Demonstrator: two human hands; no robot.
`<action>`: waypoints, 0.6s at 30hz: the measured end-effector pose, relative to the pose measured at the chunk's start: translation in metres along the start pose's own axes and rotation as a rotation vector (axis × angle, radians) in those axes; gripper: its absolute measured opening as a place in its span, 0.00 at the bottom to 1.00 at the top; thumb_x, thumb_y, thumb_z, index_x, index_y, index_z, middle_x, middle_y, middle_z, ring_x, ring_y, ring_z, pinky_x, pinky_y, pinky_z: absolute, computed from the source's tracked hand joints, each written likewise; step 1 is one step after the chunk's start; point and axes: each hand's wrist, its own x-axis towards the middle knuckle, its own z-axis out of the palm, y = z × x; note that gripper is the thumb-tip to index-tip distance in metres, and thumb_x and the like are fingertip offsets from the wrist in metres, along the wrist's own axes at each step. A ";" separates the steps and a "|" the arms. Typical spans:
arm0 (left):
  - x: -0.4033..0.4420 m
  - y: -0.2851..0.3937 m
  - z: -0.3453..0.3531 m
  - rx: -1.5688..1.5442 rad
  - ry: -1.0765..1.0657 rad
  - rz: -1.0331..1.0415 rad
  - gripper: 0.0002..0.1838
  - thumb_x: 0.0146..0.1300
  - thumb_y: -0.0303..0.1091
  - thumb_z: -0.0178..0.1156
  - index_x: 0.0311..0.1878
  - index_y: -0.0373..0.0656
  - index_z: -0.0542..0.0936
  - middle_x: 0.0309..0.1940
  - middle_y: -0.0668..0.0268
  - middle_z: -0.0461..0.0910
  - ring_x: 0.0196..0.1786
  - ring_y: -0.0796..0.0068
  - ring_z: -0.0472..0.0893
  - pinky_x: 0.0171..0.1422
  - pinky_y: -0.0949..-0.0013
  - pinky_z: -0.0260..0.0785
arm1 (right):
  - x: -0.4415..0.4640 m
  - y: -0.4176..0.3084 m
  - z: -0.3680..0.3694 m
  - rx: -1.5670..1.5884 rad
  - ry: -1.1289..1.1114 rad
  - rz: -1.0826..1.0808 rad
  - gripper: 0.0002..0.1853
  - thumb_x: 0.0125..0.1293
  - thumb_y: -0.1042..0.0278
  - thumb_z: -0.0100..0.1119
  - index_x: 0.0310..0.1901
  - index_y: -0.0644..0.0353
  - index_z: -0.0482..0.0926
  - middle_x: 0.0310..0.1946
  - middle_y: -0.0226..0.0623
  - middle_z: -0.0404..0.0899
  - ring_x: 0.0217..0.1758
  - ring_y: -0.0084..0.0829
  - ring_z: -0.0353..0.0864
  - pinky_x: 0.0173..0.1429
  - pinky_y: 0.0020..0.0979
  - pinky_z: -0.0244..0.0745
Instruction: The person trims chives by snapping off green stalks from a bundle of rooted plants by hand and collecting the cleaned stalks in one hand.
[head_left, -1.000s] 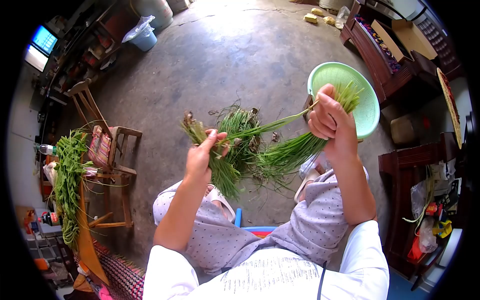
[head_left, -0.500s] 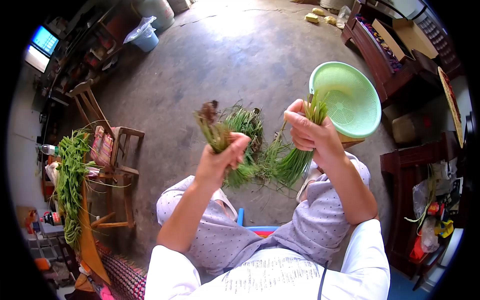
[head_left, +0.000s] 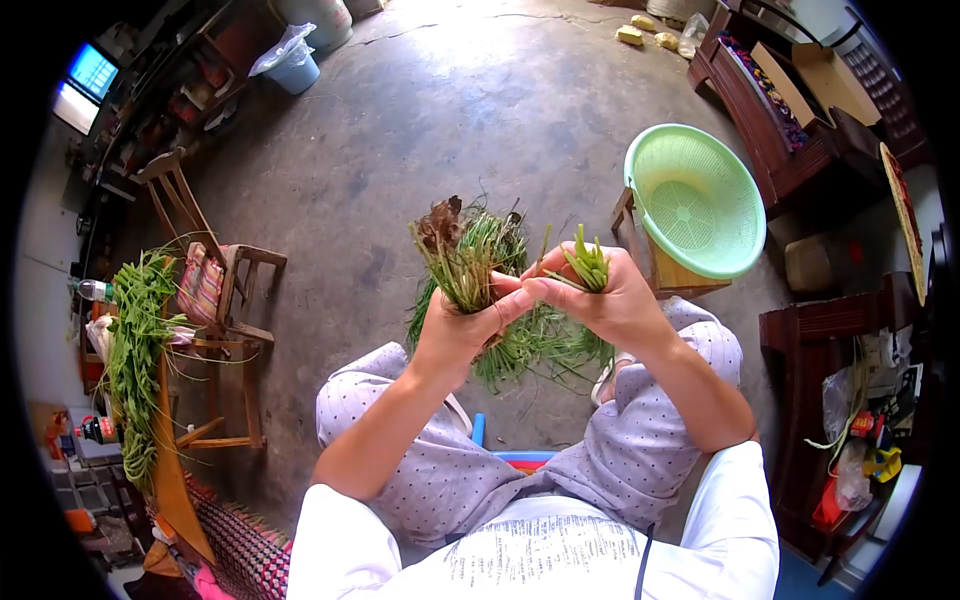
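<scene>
My left hand (head_left: 455, 328) is closed around a thick bunch of garlic chives (head_left: 462, 283), stem ends up, with brown withered matter (head_left: 440, 222) at the top. My right hand (head_left: 612, 300) grips a smaller, cleaner bunch of chives (head_left: 590, 266), its pale cut ends up. The fingertips of both hands meet between the bunches; whether a stalk is pinched there is hard to see. Below and beyond them, a loose pile of chives (head_left: 500, 235) lies on the concrete floor, partly hidden by the hands.
A green plastic colander (head_left: 740, 215) sits on a small wooden stool (head_left: 670, 268) to the right. On the left, leafy greens (head_left: 140, 360) lie across a wooden board near a wooden chair (head_left: 245, 285). A lined blue bin (head_left: 292, 72) stands farther back.
My hands have come together; they were apart before. The right hand has moved left and tilted its bunch, and the left hand has shifted slightly right.
</scene>
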 end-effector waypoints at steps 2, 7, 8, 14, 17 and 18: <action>0.000 -0.002 -0.001 0.032 -0.008 0.017 0.06 0.56 0.32 0.66 0.35 0.40 0.82 0.19 0.76 0.73 0.18 0.90 0.66 0.19 0.82 0.52 | -0.001 0.001 -0.001 -0.143 0.032 -0.049 0.10 0.58 0.66 0.64 0.30 0.66 0.79 0.18 0.32 0.73 0.21 0.19 0.68 0.26 0.26 0.64; -0.003 0.002 0.001 0.056 -0.002 0.000 0.07 0.57 0.32 0.65 0.35 0.39 0.82 0.19 0.76 0.74 0.18 0.90 0.66 0.19 0.82 0.52 | 0.000 0.002 -0.004 -0.264 0.053 -0.149 0.11 0.59 0.65 0.64 0.31 0.66 0.79 0.17 0.34 0.73 0.20 0.20 0.68 0.25 0.26 0.63; -0.003 0.003 0.000 0.049 -0.005 -0.003 0.07 0.57 0.32 0.65 0.35 0.39 0.82 0.20 0.75 0.75 0.18 0.90 0.66 0.19 0.82 0.53 | 0.000 0.003 -0.003 -0.286 0.068 -0.192 0.11 0.59 0.65 0.63 0.31 0.66 0.79 0.17 0.33 0.73 0.20 0.19 0.67 0.24 0.26 0.62; -0.006 0.006 -0.002 -0.019 -0.020 -0.074 0.04 0.57 0.29 0.64 0.35 0.42 0.80 0.26 0.68 0.79 0.22 0.88 0.68 0.25 0.82 0.57 | 0.003 -0.011 -0.023 -0.111 0.289 -0.092 0.09 0.62 0.65 0.61 0.32 0.62 0.81 0.18 0.24 0.73 0.20 0.13 0.64 0.22 0.20 0.57; -0.007 0.008 -0.005 -0.118 -0.035 -0.149 0.05 0.58 0.30 0.63 0.36 0.43 0.80 0.27 0.68 0.79 0.23 0.88 0.69 0.26 0.82 0.58 | 0.006 -0.010 -0.029 -0.050 0.368 -0.093 0.09 0.62 0.65 0.61 0.33 0.63 0.81 0.17 0.21 0.71 0.20 0.11 0.62 0.22 0.20 0.57; -0.007 0.008 -0.005 -0.118 -0.035 -0.149 0.05 0.58 0.30 0.63 0.36 0.43 0.80 0.27 0.68 0.79 0.23 0.88 0.69 0.26 0.82 0.58 | 0.006 -0.008 -0.030 -0.138 0.307 -0.101 0.09 0.62 0.65 0.61 0.34 0.63 0.81 0.17 0.21 0.71 0.20 0.11 0.62 0.23 0.20 0.57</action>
